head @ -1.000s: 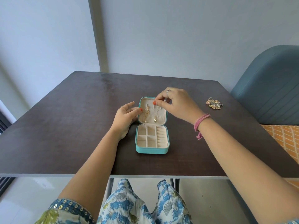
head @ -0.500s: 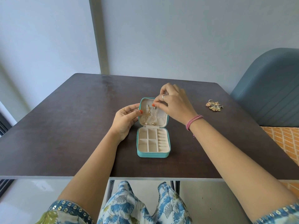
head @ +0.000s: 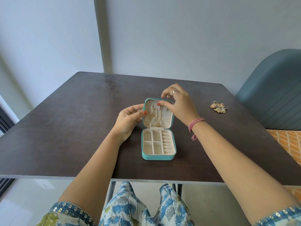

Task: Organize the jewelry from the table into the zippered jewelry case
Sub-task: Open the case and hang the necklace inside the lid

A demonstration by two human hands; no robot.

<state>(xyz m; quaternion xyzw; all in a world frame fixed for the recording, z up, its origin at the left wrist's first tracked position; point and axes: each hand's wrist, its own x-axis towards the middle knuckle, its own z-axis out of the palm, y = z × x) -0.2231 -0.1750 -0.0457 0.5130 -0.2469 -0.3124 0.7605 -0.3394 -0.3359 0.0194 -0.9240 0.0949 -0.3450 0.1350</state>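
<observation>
The jewelry case (head: 158, 144) lies open on the table (head: 65, 128), compartments bare. The left hand (head: 128, 121) steadies its lid; the right hand (head: 178, 103) pinches a chain top (snagging neighbouring chains seems likely). The earring pile (head: 219, 107) waits far right.

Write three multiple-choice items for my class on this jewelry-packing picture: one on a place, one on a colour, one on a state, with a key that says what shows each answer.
1. Where does the loose pile of gold jewelry lie?
A. in the case's base
B. on the table, right of the case
C. on the chair

2. What colour is the outside of the zippered jewelry case?
A. teal
B. red
C. black

3. How does the case's lid stand?
A. zipped shut
B. detached
C. open, propped up

Key: B, the pile sits on the dark table near its right edge; A, the shell is teal; C, the left hand holds the raised lid while the right hand works at the necklaces hung inside.
</observation>
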